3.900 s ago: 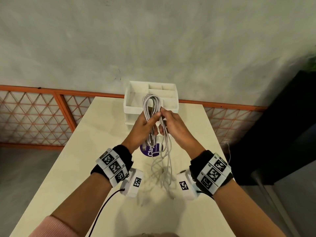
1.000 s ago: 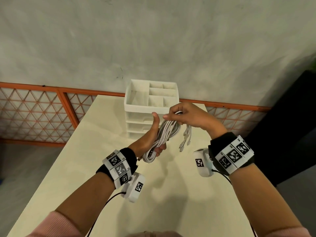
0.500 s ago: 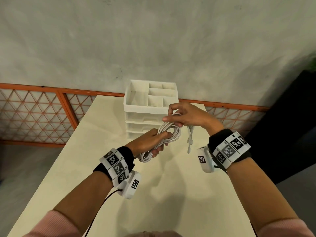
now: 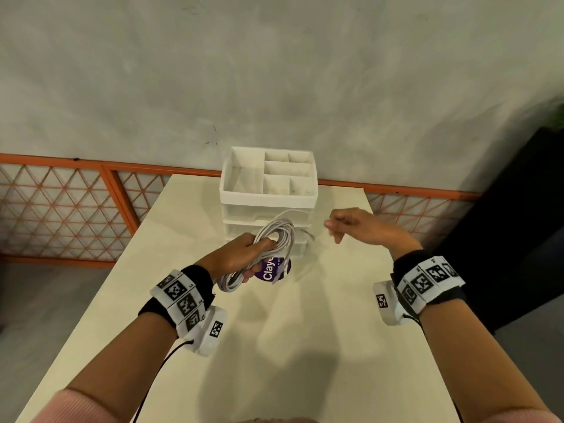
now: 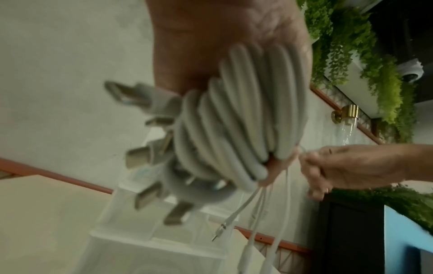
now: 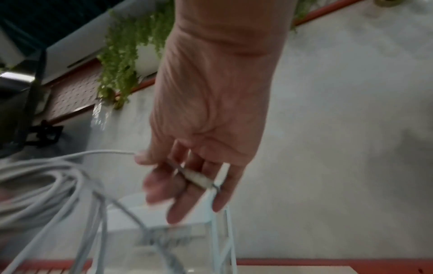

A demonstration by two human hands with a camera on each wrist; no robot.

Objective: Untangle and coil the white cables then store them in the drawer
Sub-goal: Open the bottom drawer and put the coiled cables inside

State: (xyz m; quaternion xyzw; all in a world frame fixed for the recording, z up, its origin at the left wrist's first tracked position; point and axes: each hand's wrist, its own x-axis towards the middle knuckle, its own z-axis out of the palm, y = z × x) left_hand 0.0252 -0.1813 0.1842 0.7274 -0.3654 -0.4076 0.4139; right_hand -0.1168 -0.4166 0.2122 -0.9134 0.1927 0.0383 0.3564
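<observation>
The left hand (image 4: 236,257) grips a coil of white cables (image 4: 265,254), fingers curled round the middle of the bundle, and holds it above the table (image 4: 305,346), just in front of the white drawer unit (image 4: 268,196). In the left wrist view several plug ends (image 5: 140,159) stick out of the coil and thin loose ends hang down from it. The right hand (image 4: 357,227) is raised to the right of the coil, apart from the bundle. Its thumb and forefinger pinch one thin cable strand that runs back to the coil; the other fingers (image 6: 178,207) hang loosely, and a small connector seems to lie across them, though blur makes this uncertain. A round purple sticker (image 4: 268,273) lies on the table under the coil.
</observation>
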